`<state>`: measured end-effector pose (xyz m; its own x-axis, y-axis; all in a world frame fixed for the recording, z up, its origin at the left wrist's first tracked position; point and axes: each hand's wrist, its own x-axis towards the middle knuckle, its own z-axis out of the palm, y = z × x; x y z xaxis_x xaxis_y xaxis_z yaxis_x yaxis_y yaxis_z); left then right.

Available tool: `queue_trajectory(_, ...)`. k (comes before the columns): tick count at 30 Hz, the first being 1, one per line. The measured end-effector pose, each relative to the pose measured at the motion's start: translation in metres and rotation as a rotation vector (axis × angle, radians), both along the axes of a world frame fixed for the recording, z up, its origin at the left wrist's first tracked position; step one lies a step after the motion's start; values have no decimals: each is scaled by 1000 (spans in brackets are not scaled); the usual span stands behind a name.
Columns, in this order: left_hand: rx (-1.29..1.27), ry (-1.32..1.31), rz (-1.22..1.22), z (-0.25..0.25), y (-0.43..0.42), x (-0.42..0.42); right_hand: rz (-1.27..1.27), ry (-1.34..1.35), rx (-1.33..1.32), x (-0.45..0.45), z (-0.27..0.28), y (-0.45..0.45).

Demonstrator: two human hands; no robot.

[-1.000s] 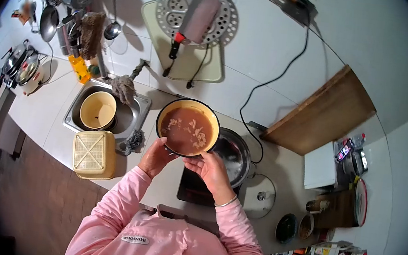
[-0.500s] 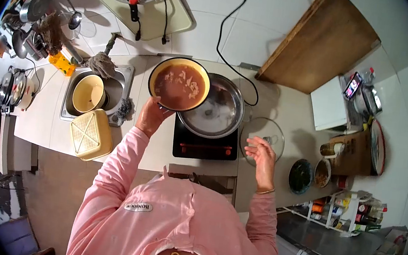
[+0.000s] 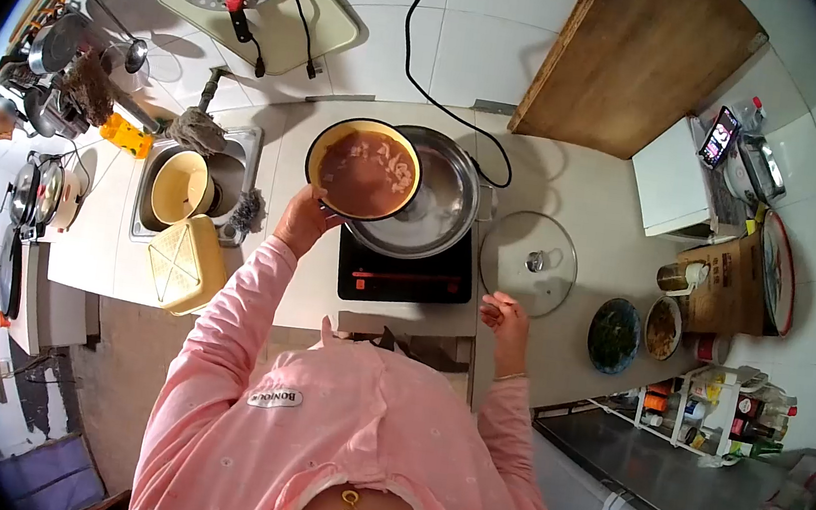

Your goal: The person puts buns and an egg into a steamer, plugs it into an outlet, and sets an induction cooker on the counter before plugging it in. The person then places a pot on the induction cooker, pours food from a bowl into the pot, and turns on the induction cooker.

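Note:
A yellow bowl with a dark rim (image 3: pixel 364 169) holds reddish-brown liquid with pale pieces in it. My left hand (image 3: pixel 304 222) grips its lower left edge. The bowl overlaps the left side of a wide steel pan (image 3: pixel 438 208), which sits on a black induction cooker (image 3: pixel 405 277) and looks wet and shiny inside. Near the lower edge of a round glass lid (image 3: pixel 537 268) on the counter is my right hand (image 3: pixel 504 324), its fingers curled together; whatever they may hold is too small to make out.
At the left, a sink (image 3: pixel 236 170) holds a yellow pot (image 3: pixel 182 187), with a yellow basket (image 3: pixel 185 265) in front. On the right are a bowl of greens (image 3: pixel 614 335), a smaller bowl (image 3: pixel 662 327) and a bottle rack (image 3: pixel 702 410). A black cable (image 3: pixel 412 44) hangs behind the pan.
My right hand has let go of the bowl and moved right, its fingers curling in. The bowl, in my left hand, now overlaps the pan. The whole view has shifted.

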<state>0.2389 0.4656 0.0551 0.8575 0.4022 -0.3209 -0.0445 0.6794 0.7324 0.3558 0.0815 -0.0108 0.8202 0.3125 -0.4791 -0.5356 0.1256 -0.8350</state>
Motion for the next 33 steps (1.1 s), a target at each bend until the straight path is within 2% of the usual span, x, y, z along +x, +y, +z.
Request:
queue_trajectory(16, 132, 202, -111, -3, 8, 10, -12, 103, -26, -5, -36, -16)
queue_trajectory(25, 347, 391, -252, 19, 10, 28, -53, 126, -31, -13, -52, -25)
queue_trajectory(28, 380, 432, -235, 30, 6, 34, -69, 124, -40, -15, -61, -25)
queue_trajectory(33, 606, 587, -214, 50, -5, 53, -88, 132, -41, -17, -68, -26)
